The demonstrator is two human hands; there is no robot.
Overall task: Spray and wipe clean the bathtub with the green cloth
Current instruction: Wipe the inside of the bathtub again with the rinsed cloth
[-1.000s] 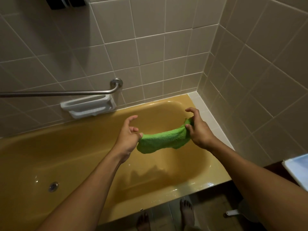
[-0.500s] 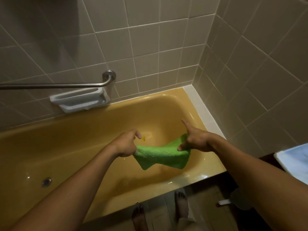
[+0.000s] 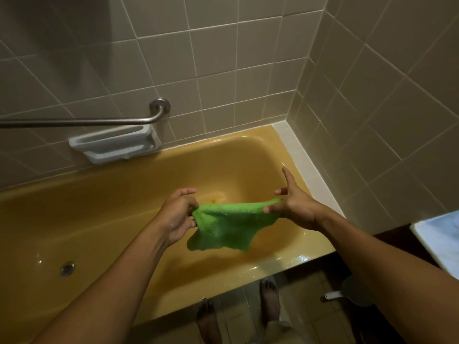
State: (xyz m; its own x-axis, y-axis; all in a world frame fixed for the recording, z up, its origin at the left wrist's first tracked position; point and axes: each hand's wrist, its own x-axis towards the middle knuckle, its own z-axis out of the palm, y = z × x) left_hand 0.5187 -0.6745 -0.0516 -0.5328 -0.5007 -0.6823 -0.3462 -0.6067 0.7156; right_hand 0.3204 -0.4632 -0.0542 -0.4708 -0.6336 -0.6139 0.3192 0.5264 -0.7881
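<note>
The green cloth (image 3: 224,227) hangs spread between my two hands, in the air above the right end of the yellow bathtub (image 3: 104,209). My left hand (image 3: 177,214) pinches its left corner with curled fingers. My right hand (image 3: 291,203) pinches the right corner between thumb and a lower finger, with the index finger pointing up. The lower edge of the cloth droops loose. No spray bottle is in view.
A steel grab bar (image 3: 82,122) and a white soap dish (image 3: 111,145) are on the tiled back wall. The drain (image 3: 67,268) lies at the tub's left. My bare feet (image 3: 270,301) stand on the floor by the tub; a white counter edge (image 3: 437,242) is at right.
The cloth went from a bunched roll to a spread, hanging sheet as my hands pulled its corners apart. The view tilted downward a little.
</note>
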